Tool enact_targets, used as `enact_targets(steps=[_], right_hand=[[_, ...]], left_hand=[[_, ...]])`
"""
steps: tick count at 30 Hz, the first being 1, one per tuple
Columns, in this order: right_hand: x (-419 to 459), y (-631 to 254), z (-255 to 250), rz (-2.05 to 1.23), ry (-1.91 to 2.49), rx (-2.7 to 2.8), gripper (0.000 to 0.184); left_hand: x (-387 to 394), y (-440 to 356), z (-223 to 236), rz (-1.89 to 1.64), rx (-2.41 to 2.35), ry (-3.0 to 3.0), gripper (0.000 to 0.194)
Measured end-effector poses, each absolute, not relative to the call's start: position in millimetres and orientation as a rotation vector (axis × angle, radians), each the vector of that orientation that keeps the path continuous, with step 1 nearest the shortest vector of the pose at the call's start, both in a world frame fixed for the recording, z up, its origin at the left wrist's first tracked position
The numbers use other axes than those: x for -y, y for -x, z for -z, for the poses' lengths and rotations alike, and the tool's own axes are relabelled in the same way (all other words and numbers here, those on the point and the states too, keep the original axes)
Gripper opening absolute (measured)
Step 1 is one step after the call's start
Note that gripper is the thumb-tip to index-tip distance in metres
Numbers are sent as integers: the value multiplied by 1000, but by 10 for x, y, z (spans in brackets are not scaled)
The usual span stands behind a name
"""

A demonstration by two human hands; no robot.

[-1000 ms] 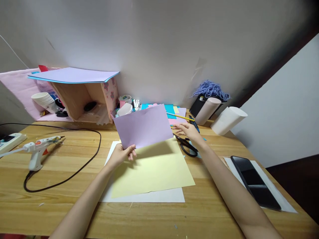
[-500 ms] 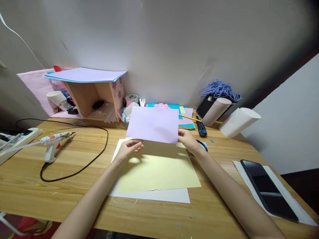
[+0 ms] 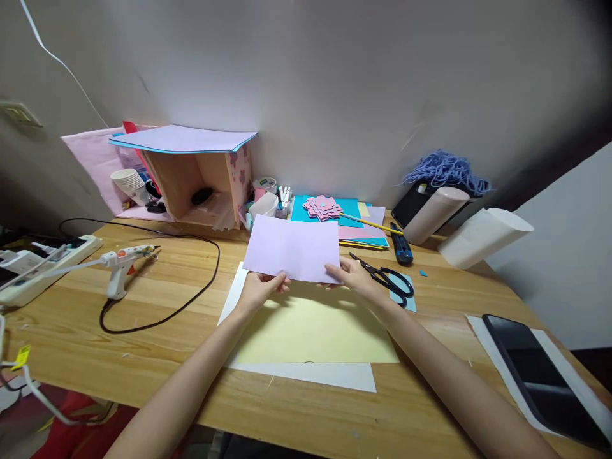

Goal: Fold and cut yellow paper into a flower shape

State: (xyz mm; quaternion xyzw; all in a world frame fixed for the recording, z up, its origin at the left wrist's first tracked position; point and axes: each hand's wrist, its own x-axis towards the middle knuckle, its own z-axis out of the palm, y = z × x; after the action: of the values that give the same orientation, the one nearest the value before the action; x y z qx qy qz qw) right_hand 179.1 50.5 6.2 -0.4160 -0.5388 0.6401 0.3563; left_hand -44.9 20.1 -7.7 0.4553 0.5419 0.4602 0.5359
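A lavender sheet of paper point(image 3: 292, 247) is held up between both hands, its near edge toward me. My left hand point(image 3: 262, 288) pinches the near edge at its left, thumb on top. At the near right corner my right hand point(image 3: 351, 276) grips the same sheet, thumb on top and fingers beneath. Below them a pale yellow sheet point(image 3: 315, 331) lies on a white sheet point(image 3: 329, 377) on the wooden table. Black-handled scissors point(image 3: 389, 280) rest just right of my right hand, partly over a small light-blue paper piece point(image 3: 408, 299).
A glue gun point(image 3: 122, 268) with a looping cord and a power strip point(image 3: 52, 268) are left. A cardboard box point(image 3: 239, 185) stands behind. Farther right are a pink layered paper flower point(image 3: 322, 208), a yellow pencil point(image 3: 370, 223), a utility knife point(image 3: 400, 245), paper rolls point(image 3: 485, 236) and a phone point(image 3: 535, 370).
My right thumb has come onto the top of the lavender sheet, and my left hand now pinches its near edge. The view has shifted left, uncovering the paper flower and scissors.
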Motion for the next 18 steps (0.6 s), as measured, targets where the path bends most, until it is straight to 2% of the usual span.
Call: enact_targets(steps=[10,18], right_hand=[[-505,-1842,-149,-1530,1158,1418,31],[-564,-1947,-210,-1528,1122,1381,32]], left_hand=[[-250,644,48,-1191,-1549,-1395,23],[-378,933,15,-1338,-1590,-1225,26]])
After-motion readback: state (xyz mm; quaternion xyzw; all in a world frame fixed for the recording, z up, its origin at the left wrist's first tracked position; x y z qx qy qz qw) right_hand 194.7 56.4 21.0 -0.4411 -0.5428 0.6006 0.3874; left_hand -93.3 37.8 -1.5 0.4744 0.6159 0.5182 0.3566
